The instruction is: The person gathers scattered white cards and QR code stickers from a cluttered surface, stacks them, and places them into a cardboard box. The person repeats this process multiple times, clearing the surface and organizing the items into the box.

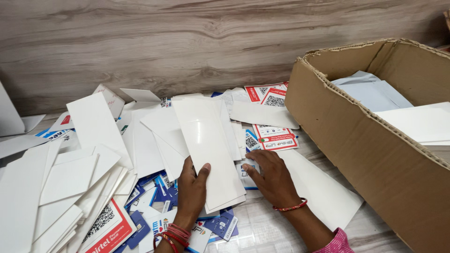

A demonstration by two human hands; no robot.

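Cards: I see my left hand [192, 189] clamped on the near end of a stack of long white cards [208, 150], long axis running away toward the wall. My right hand [272, 180] lies flat and spread on a small printed card [247, 169] just right of the stack, beside the cardboard box [365, 145].

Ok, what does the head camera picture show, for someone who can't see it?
A person's left hand holds a stack of long white cards over a floor littered with white and printed cards. The right hand rests flat on a small card. An open cardboard box with white sheets inside stands at the right.
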